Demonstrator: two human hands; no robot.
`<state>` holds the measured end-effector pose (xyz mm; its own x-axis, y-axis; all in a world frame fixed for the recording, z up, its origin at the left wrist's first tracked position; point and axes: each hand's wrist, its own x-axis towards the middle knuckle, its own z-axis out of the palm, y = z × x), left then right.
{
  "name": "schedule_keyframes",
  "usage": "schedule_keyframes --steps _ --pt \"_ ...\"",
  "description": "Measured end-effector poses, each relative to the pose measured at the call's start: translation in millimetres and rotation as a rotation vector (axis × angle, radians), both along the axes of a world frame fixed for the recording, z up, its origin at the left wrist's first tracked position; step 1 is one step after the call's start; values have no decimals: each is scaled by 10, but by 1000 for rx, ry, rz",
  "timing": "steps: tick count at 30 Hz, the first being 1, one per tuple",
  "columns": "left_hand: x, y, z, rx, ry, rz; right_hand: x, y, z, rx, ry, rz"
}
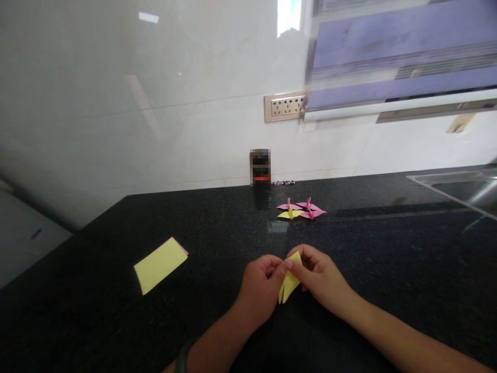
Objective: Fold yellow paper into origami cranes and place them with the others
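A partly folded yellow paper piece [289, 282] with two pointed flaps hangs just above the black counter [116, 321]. My left hand [261, 287] pinches its upper left edge. My right hand [320, 277] pinches its top from the right, fingers curled round it. Both hands meet at the paper's top, near the counter's front middle.
A stack of yellow paper sheets [160, 264] with a pink one beneath lies to the left. Folded pink and yellow paper cranes [301, 209] sit further back. A small dark box [260, 167] stands against the white wall, a socket strip [284, 106] above it. A sink [462, 189] is at the right.
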<state>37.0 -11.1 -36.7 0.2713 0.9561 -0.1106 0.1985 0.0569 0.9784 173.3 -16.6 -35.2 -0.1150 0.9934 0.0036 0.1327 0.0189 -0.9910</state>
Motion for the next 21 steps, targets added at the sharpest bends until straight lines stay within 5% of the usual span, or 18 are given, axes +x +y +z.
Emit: schedule_keyframes --steps 21 --pt "9 -19 11 -105 -130 -39 47 19 39 -11 14 51"
